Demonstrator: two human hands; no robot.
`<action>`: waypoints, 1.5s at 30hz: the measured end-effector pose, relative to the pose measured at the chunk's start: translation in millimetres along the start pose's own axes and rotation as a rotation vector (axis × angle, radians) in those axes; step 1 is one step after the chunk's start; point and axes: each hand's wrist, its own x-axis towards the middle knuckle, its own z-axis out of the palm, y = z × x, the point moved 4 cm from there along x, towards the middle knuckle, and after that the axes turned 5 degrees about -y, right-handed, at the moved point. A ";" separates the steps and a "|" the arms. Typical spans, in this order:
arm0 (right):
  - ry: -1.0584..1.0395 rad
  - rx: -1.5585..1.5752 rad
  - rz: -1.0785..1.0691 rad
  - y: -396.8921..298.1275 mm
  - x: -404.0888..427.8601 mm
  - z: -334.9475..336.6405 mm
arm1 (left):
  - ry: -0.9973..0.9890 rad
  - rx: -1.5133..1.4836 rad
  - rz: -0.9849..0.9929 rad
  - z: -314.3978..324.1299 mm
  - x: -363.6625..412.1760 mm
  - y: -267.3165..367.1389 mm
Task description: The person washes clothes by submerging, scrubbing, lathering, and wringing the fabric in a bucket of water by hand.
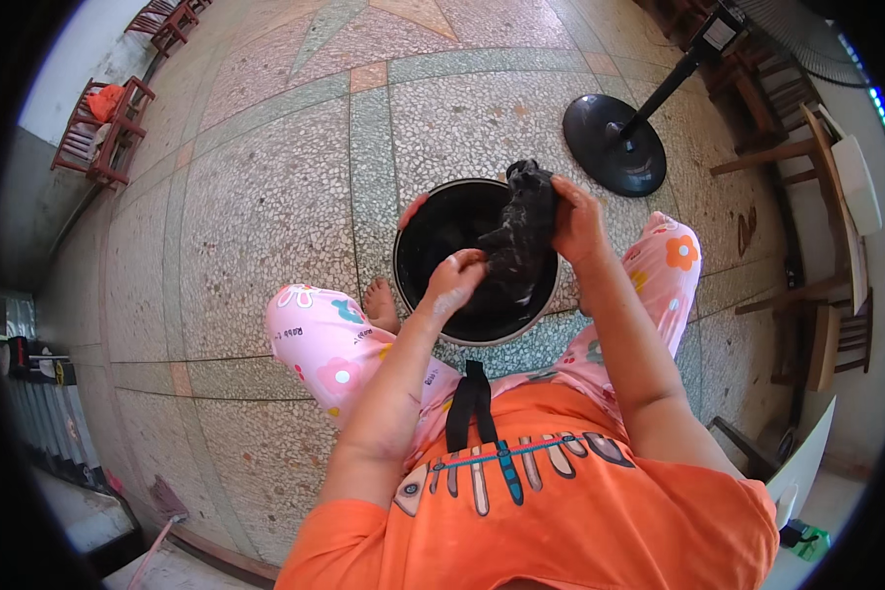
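A round black tub (435, 251) stands on the floor between my feet, its inside dark. Over its right half hangs a wet, bunched black cloth (527, 217) with whitish suds on it. My right hand (579, 217) grips the cloth high on its right side, at the far right of the rim. Lower down, my left hand (456, 279) pinches the cloth's left edge above the tub. The cloth's lower end drops into the dark tub, where its outline is hard to make out. Something reddish (413, 212) shows at the tub's left rim.
Beyond the tub to the right stands the round black base (614, 145) of a pedestal fan. Wooden chairs and a table (833, 199) line the right wall. At the far left is a red-brown wooden chair (103, 136); a mop (168, 501) lies lower left. Terrazzo floor (265, 199) surrounds me.
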 end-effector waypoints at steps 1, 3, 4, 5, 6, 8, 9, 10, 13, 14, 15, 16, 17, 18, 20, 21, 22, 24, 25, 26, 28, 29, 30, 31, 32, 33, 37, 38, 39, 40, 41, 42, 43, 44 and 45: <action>-0.015 -0.016 -0.020 -9.1 -2.7 9.0 | 0.006 -0.004 0.003 1.1 -1.3 0.3; -0.101 -0.019 0.009 -26.0 -14.5 36.8 | 0.107 0.422 0.228 4.6 -7.7 11.2; -0.174 -0.044 -0.036 -35.3 -25.7 54.1 | 0.145 0.582 0.367 8.1 -15.0 26.5; -0.248 -0.068 -0.082 -41.6 -32.3 65.2 | 0.147 0.577 0.368 12.5 -16.2 32.2; -0.406 -0.073 -0.048 -43.9 -36.5 76.4 | 0.201 0.550 0.463 16.7 -19.1 41.0; -0.347 -0.169 -0.083 -43.7 -49.6 87.0 | 0.260 0.520 0.559 16.1 -20.3 46.5; -0.281 -0.261 -0.123 -46.2 -56.1 92.2 | 0.170 0.542 0.553 16.4 -16.0 47.6; -0.280 -0.261 -0.124 -50.4 -58.1 98.1 | 0.081 0.563 0.547 16.4 -14.4 47.5; -0.191 -0.360 -0.253 -87.2 -39.7 78.5 | 0.187 0.091 0.073 -9.3 -20.4 48.7; -0.070 -0.440 -0.348 -99.1 -19.5 54.4 | 0.188 -0.247 0.214 -27.0 -18.8 36.8; 0.051 -0.518 -0.440 -104.7 -3.1 31.2 | 0.184 -0.586 0.354 -44.6 -16.8 24.2; 0.030 -0.706 -0.434 -107.2 5.3 5.1 | 0.167 -0.588 0.353 -45.3 -18.3 39.1; 0.018 -0.892 -0.427 -109.0 10.4 -17.8 | 0.028 -0.881 0.355 -39.4 -24.1 70.6; 0.027 -0.979 -0.430 -88.1 11.9 -22.8 | -0.088 -1.167 0.353 -39.3 -34.2 91.9; 0.118 -1.176 -0.320 -47.4 13.9 -38.9 | -0.114 -1.178 0.304 -41.1 -40.9 102.6; 0.105 -1.057 -0.244 -29.1 3.8 -20.0 | -0.132 -1.190 0.252 -44.1 -43.9 101.0; 0.049 -0.921 -0.175 -22.6 -0.8 -1.3 | -0.115 -1.080 0.215 -53.9 -40.5 83.7; -0.007 -0.785 -0.108 -18.2 -0.4 18.2 | -0.102 -0.463 0.168 -42.2 -25.4 53.6; -0.029 -0.580 -0.121 -20.8 3.3 20.9 | -0.105 0.150 0.106 -27.5 -19.3 53.0; -0.051 -0.375 -0.134 -23.8 6.9 22.6 | -0.099 0.371 0.109 -12.0 -25.8 49.1; -0.026 -0.372 -0.197 -35.3 10.4 23.6 | -0.131 0.708 -0.010 11.0 -34.6 46.2; -0.013 -0.370 -0.251 -39.4 12.6 25.3 | -0.163 0.822 -0.139 12.0 -34.9 37.5; 0.040 -0.417 -0.308 -44.4 13.3 24.6 | -0.091 0.812 -0.083 9.8 -31.6 24.4; 0.050 -0.421 -0.311 -52.3 16.6 14.3 | -0.102 0.809 -0.080 12.1 -29.7 32.6; 0.089 -0.405 -0.348 -62.2 21.4 -3.2 | -0.075 0.790 -0.069 11.1 -26.6 42.4; 0.127 -0.387 -0.386 -71.5 23.7 -22.2 | -0.049 0.771 -0.058 10.4 -25.7 53.6; 0.162 -0.320 -0.278 -67.8 26.2 -51.3 | 0.386 -0.293 0.181 -38.3 -6.2 36.8; 0.157 -0.299 -0.196 -60.3 17.8 -44.5 | 0.381 -0.456 0.286 -48.9 2.9 40.4; 0.159 -0.298 -0.200 -56.4 7.5 -30.2 | 0.366 -0.621 0.389 -53.4 9.0 45.6; 0.116 -0.301 -0.158 -51.5 -1.7 -14.7 | 0.355 -0.624 0.390 -52.1 9.1 44.1; 0.072 -0.305 -0.122 -44.7 -9.4 1.3 | 0.390 -0.141 0.443 -49.6 6.7 48.6; 0.046 -0.264 -0.085 -37.3 -15.9 17.4 | 0.414 0.338 0.494 -39.3 8.0 55.0; 0.037 -0.227 -0.070 -38.6 -21.8 23.7 | 0.110 0.176 0.116 -11.7 9.4 50.2; 0.035 -0.223 -0.073 -37.2 -23.4 30.5 | 0.008 0.359 0.179 1.2 2.8 44.8; 0.031 -0.215 -0.070 -32.6 -22.9 35.4 | -0.045 0.468 0.238 11.1 -2.3 34.1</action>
